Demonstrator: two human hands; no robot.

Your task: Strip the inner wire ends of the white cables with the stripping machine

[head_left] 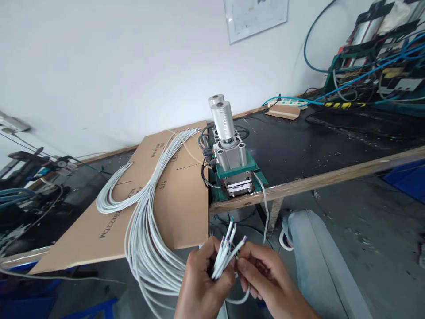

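My left hand [204, 279] is closed round a bundle of white cable ends [226, 259], their tips pointing up with small coloured wires showing. Close beside it, my right hand [265, 274] has its thumb and fingers pinched at one cable end on the right of the bundle; its fingertips are partly hidden. From my left hand the long white cables [154, 243] loop back onto a cardboard sheet [186, 199], where they spread into two branches. Ahead of my hands, a small press [229, 150] with silver cylinders on a green base stands at the table's edge.
A black worktable [299, 146] with a wooden edge runs along the wall. Its far right holds a machine [368, 53] with blue hoses, near a power strip [288, 103]. More equipment [33, 164] sits at the left. A jeans-clad leg [318, 261] is at the lower right.
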